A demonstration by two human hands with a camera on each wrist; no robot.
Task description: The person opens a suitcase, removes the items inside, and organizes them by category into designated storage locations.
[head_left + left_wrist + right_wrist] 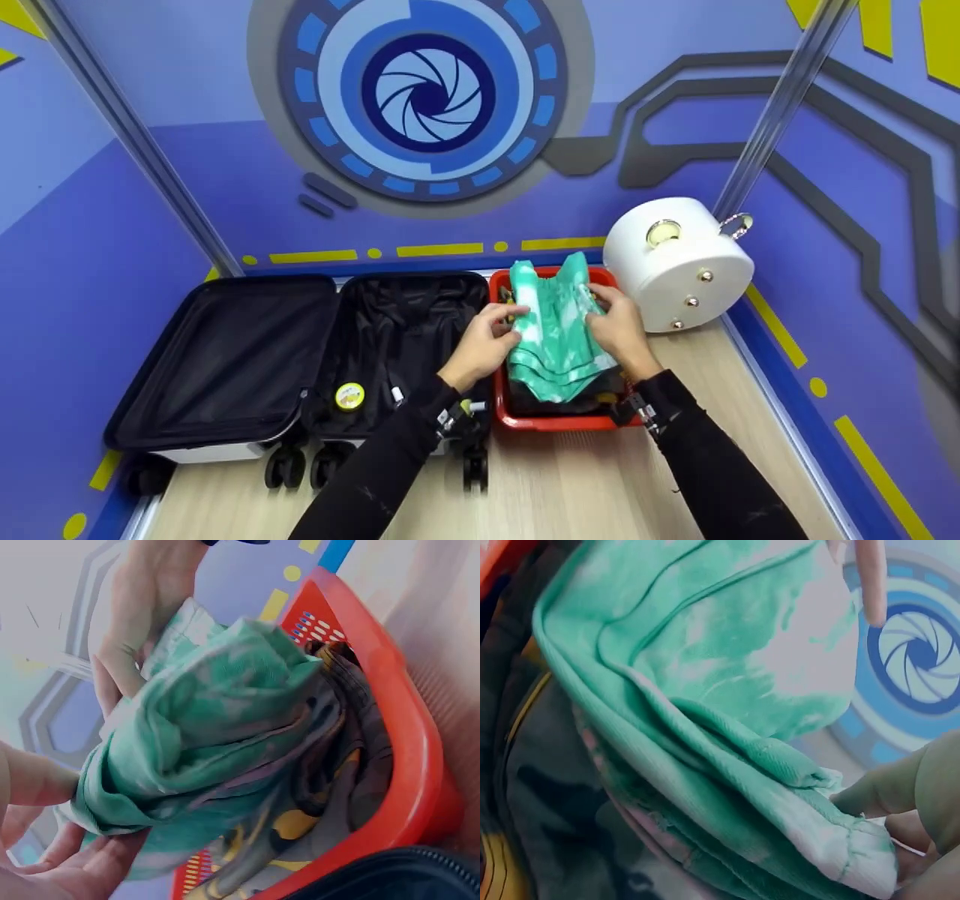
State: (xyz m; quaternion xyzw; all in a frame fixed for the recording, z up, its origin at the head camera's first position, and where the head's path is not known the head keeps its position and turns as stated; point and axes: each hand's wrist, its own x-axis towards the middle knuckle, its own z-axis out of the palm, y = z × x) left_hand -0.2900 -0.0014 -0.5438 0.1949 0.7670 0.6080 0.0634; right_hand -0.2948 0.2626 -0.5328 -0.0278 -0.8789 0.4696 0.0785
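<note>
A green-and-white tie-dye garment (555,330), folded in several layers, is held up over the red basket (551,424). My left hand (484,345) pinches its left edge; in the left wrist view the thumb and fingers (105,862) close on the fold from both sides. On the opposite side my right hand (621,330) grips the garment's right edge. The right wrist view shows fingers (885,784) at a stitched, gathered corner. Below the garment, dark patterned clothing with yellow parts (296,825) lies in the basket, partly hidden.
Left of the basket lies an open suitcase with a black-lined lid half (240,352) and a second half (409,322). Inside that second half are a round yellow-rimmed container (349,396) and a small white-capped item (397,394). A white round bag (675,262) stands right of the basket, near the wall.
</note>
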